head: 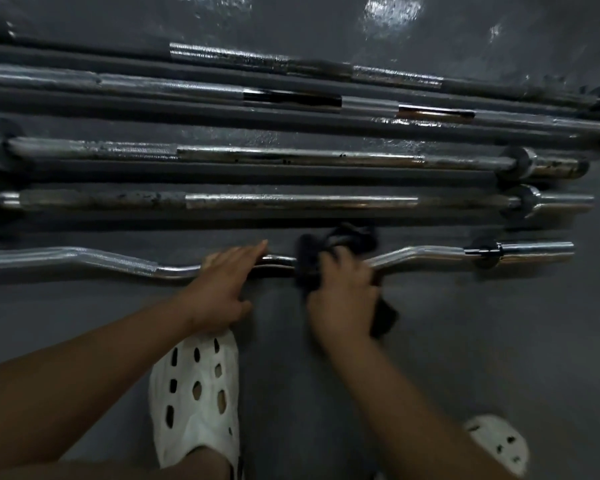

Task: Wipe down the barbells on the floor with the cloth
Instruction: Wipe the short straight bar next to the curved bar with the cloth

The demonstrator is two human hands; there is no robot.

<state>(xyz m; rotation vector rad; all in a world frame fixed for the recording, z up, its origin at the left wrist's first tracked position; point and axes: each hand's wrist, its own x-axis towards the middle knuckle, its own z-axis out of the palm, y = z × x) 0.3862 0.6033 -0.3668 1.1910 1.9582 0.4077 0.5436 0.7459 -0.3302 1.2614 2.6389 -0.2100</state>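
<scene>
A chrome curl bar (94,260) with a wavy shaft lies nearest me on the dark floor. My left hand (222,289) rests on its middle with the fingers laid straight over the shaft. Just to the right, my right hand (343,296) grips a dark cloth (347,240) bunched around the same bar. The cloth hides the shaft beneath it and hangs down past my wrist. Several straight barbells lie in parallel rows beyond, the closest being a chrome barbell (291,201).
Further barbells (291,155) with rust spots and dark patches fill the floor up to the top of the view. My white perforated shoes (194,403) stand on the grey floor (499,341) just below the curl bar.
</scene>
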